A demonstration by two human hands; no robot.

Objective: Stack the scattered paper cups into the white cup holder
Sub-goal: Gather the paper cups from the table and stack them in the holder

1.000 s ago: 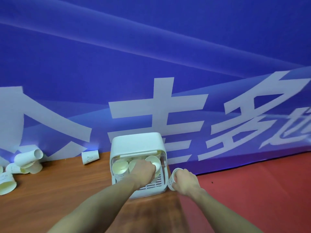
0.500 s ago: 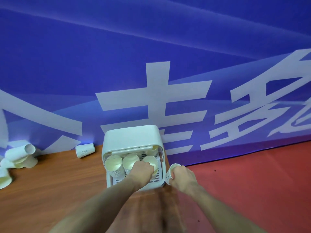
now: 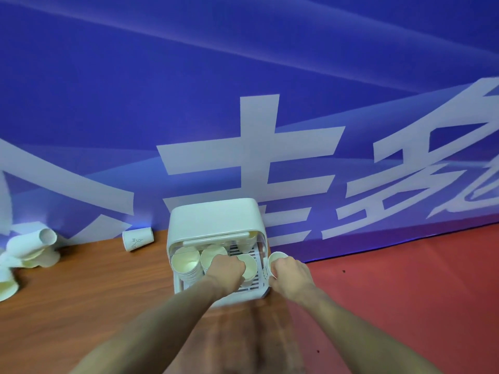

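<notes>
Left hand (image 3: 225,269) grip curled round the rim of a paper cup (image 3: 249,267) inside the white cup holder (image 3: 213,217), at its right front. Right hand (image 3: 290,273) grip closed round a second paper cup (image 3: 276,257), held just outside the holder's right wall, mouth up. Two cup stacks (image 3: 186,263) in the holder's left and middle, mouths up; another cup (image 3: 249,240) further back on the right under the raised lid. Holder at the right end of the wooden tabletop (image 3: 94,287), against the blue banner (image 3: 243,76). One loose cup (image 3: 137,238) on its side near the banner, left of the holder. Pile of scattered cups (image 3: 29,252) at the far left edge. Red floor (image 3: 405,279) to the right.
</notes>
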